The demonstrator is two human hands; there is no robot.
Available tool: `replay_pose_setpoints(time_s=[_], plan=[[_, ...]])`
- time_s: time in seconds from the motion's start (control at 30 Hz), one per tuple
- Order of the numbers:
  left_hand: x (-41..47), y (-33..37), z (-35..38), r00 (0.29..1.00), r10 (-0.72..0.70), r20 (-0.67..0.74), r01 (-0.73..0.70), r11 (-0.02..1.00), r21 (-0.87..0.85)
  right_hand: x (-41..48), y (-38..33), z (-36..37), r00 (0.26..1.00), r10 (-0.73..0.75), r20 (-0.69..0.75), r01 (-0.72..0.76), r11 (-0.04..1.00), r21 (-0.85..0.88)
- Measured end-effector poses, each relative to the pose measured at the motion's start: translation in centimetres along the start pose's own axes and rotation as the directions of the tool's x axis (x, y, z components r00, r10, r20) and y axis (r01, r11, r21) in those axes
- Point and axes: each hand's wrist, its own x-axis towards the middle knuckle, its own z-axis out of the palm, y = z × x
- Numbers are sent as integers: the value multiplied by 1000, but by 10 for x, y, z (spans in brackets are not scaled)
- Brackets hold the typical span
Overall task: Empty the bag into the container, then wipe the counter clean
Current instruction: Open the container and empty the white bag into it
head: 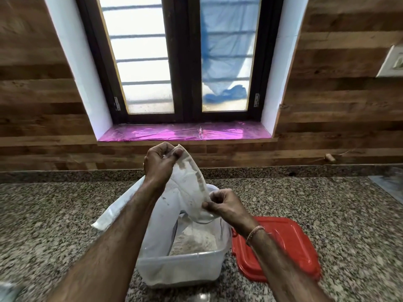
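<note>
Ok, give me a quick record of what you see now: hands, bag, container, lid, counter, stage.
left hand: raised, pinches the upper end of the bag
right hand: lower, pinches the bag's edge above the container
bag: thin plastic, dusted white, slopes down toward the container
container: clear tub, open, on the counter, white powder inside
lid: red, off, lying flat beside the container on its right
counter: speckled stone; spilled powder too hard to tell
stage: emptying the bag; wiping not yet done

we are in a home kitchen, speckled granite counter [65,214], wood-look wall panels [32,94], barred window [181,62], wall switch plate [390,62]
</note>
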Motion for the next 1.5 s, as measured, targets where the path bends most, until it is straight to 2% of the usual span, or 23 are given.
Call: replay_pose_setpoints(time_s=[0.2,0.33,0.4,0.5,0.6,0.7,0.77,0.83,0.9,0.97,1.0,1.1,1.17,1.27,1.3,1.37,1.43,1.5], plan=[[4,-7,7,995,-38,-92,46,995,84,-8,12,-4,975,-87,-206,37,971,-235],[-4,-4,15,973,-42,-227,73,989,132,-10,13,-7,967,-107,-231,29,948,-318],[-9,-1,18,972,37,-234,17,975,222,-10,15,-4,962,-117,-246,-5,895,-445],[-12,10,18,965,182,-190,-109,934,341,-12,11,0,975,-135,-174,19,840,-541],[-8,16,14,963,218,-159,-151,924,352,-11,4,-1,996,-91,-13,61,764,-642],[-7,19,16,970,212,-118,-160,926,342,-6,5,0,995,-89,-47,20,634,-773],[-5,20,16,978,184,-98,-145,938,314,-2,5,0,993,-109,-49,28,610,-792],[0,18,13,986,153,-66,-126,946,300,2,4,-3,997,-68,-36,15,634,-773],[3,18,10,989,136,-49,-115,946,304,6,2,-8,1000,19,-8,-19,734,-679],[1,22,13,990,141,-2,-132,932,338,8,-6,-7,998,60,35,-42,924,-379],[-2,23,16,989,140,55,-150,921,360,11,-10,-6,999,33,36,-24,975,-221],[-12,25,30,968,125,218,-200,907,370,19,-29,2,993,-104,-48,107,992,72],[-14,22,32,968,127,216,-198,916,349,23,-39,0,984,-136,-118,156,972,175],[-11,11,13,981,93,167,-170,828,534,24,-39,-10,988,-121,-99,146,940,310],[-11,6,4,985,68,159,-149,801,579,24,-39,-13,990,-115,-83,137,933,332],[-12,-3,-10,990,36,137,-108,818,565,26,-40,-18,990,-120,-68,136,934,331],[-18,-6,-14,995,57,85,-93,845,526,30,-42,-16,987,-118,-108,142,958,250],[-23,-1,-12,993,103,49,-113,830,546,33,-44,-14,983,-124,-138,148,973,177]])
